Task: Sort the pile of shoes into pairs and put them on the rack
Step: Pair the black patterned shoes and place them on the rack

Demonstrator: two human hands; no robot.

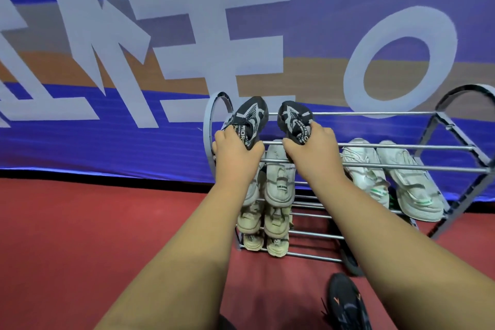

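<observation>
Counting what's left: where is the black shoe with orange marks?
In the head view the black shoe lies bottom right on the red floor, before the rack.

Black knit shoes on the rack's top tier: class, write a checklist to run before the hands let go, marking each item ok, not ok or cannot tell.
1. Left hand grips one black knit shoe: ok.
2. Right hand grips the other black knit shoe: ok.
3. Both shoes show matching patterns: ok.
4. Toes point towards the rear rail of the rack: ok.
5. Heels seated on the rails: cannot tell, hands hide them.
6. Floor free of shoes: not ok, a black sneaker lies there.
</observation>
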